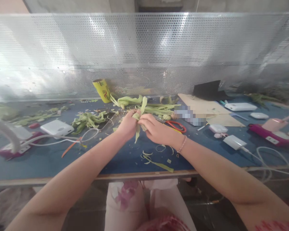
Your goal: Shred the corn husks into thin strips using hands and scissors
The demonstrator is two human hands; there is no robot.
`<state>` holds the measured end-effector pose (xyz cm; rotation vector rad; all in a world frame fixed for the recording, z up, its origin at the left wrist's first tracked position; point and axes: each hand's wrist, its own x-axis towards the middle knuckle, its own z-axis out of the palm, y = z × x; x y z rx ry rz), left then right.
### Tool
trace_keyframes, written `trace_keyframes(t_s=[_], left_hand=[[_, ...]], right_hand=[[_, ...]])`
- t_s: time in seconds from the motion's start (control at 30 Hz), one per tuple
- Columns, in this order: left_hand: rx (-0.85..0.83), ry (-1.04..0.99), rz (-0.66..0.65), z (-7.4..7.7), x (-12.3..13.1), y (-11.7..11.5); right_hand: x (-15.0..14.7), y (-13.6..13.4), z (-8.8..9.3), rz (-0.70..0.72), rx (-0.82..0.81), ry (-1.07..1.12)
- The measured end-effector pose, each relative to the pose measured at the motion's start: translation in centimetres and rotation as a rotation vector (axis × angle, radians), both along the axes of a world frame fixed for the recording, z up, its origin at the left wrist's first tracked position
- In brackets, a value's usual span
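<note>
Near the middle of the blue table, my left hand (pixel 128 125) is closed round a bundle of pale green leaf strips (pixel 143 104). My right hand (pixel 154 128) meets it from the right, its fingers pinched on the same bundle. One strip stands up above the hands and another hangs below them. Just behind lie more green leaves and stalks (pixel 127 101). Orange-handled scissors (pixel 177 126) rest right of my right hand, their blades partly hidden. Loose leaf scraps (pixel 162 165) lie near the front edge.
A leaf pile (pixel 90 121), a white device (pixel 57 128) and cables are at left. A yellow roll (pixel 102 90) leans by the perforated metal screen (pixel 159 41). Brown paper (pixel 202 104), a white charger (pixel 234 142) and a magenta power strip (pixel 271 136) are at right.
</note>
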<state>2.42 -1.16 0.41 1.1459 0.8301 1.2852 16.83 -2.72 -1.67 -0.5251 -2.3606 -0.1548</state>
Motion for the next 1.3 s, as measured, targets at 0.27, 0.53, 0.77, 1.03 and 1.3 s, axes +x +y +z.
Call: trace_keyframes(t_s=[0.27,0.53,0.77,1.03,1.3], left_hand=[[-0.262,-0.202,-0.122,0.4,0.3,0.4],[-0.23,-0.133,-0.053,0.4,0.5,-0.2],[-0.044,-0.075,0.088,-1.1,1.0,0.1],[0.145,-0.153,0.1,-2.3,1.4,0.5],[0.239,-0.051,0.057,-2.7,1.0,0.6]], right_hand=[[-0.1,1.7,-1.5,-0.068,0.164,-0.057],[-0.9,1.2,-0.9,-0.003,0.128,0.076],[-1.0,0.8,-0.7,-0.022,-0.072,0.427],[-1.3,0.5,-0.7,-0.099,-0.435,0.716],[-1.0,1.0,-0.1,-0.217,-0.667,0.776]])
